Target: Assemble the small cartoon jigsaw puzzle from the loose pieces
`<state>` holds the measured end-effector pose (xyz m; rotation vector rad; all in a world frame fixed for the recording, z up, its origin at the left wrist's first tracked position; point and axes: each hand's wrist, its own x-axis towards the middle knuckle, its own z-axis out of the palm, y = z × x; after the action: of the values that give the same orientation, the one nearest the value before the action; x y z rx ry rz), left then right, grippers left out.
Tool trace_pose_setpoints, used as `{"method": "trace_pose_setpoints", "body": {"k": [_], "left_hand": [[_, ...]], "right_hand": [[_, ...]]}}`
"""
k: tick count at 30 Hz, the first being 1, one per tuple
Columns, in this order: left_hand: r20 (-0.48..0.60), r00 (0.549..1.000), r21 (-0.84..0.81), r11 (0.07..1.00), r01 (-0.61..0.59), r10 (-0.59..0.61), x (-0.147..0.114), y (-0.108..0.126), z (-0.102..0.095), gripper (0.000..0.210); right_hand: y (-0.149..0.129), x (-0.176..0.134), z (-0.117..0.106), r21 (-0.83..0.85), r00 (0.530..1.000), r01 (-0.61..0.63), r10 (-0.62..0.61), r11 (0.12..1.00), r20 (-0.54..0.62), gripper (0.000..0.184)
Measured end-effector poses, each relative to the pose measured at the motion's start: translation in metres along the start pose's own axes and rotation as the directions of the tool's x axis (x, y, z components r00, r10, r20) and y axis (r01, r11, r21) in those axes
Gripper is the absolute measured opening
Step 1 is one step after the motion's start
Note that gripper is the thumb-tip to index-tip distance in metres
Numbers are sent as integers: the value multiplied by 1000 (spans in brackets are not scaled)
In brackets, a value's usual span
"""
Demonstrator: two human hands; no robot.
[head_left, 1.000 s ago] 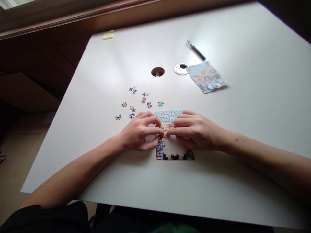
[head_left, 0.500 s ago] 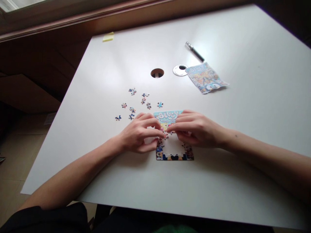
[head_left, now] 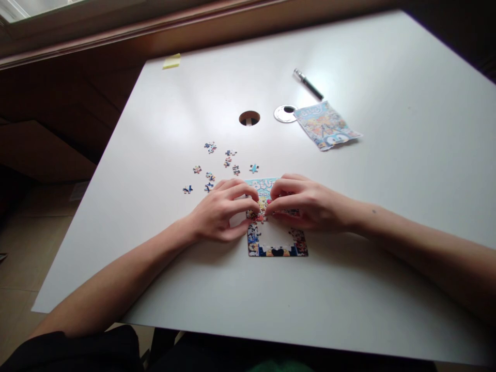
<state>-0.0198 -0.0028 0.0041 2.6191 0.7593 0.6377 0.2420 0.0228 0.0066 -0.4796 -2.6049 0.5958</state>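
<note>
A partly filled jigsaw puzzle (head_left: 277, 252) lies flat near the table's front edge, with a light blue lettered top and a bare pale middle. My left hand (head_left: 227, 211) curls over its left side, fingers and thumb closing around a small reddish puzzle piece (head_left: 260, 218) at the edge of the filled part. From the right, my right hand (head_left: 306, 204) reaches in with bent fingers, its fingertips against the same spot. The fingers cover much of the puzzle's upper half. Loose puzzle pieces (head_left: 210, 176) lie scattered beyond my left hand.
A creased picture sheet (head_left: 327, 126) rests on the white table (head_left: 186, 294), partly over a round metal cover (head_left: 284, 114). Behind it lies a dark pen with a clear end (head_left: 309, 84). A round hole (head_left: 249, 119) opens in the tabletop. Yellow paper (head_left: 171, 61) sits at the far-left corner.
The fingertips of both hands have shifted slightly over the puzzle's middle. My right fingers now cover more of the lettering. The reddish piece shows lower left of my right fingertip.
</note>
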Motion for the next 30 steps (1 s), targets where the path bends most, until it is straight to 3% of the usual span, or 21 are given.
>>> {"method": "trace_pose_setpoints", "body": {"k": [10, 17, 30], "left_hand": [[22, 1000, 6, 1000, -5, 4, 0, -2, 0, 23], [28, 1000, 17, 1000, -11, 11, -1, -2, -1, 20], [21, 998, 34, 998, -54, 53, -1, -1, 0, 26]], "right_hand": [[0, 0, -2, -108, 994, 84, -77, 991, 72, 19], [2, 1, 1, -62, 997, 18, -22, 998, -70, 13], [1, 0, -3, -150, 996, 79, -75, 985, 38, 21]]}}
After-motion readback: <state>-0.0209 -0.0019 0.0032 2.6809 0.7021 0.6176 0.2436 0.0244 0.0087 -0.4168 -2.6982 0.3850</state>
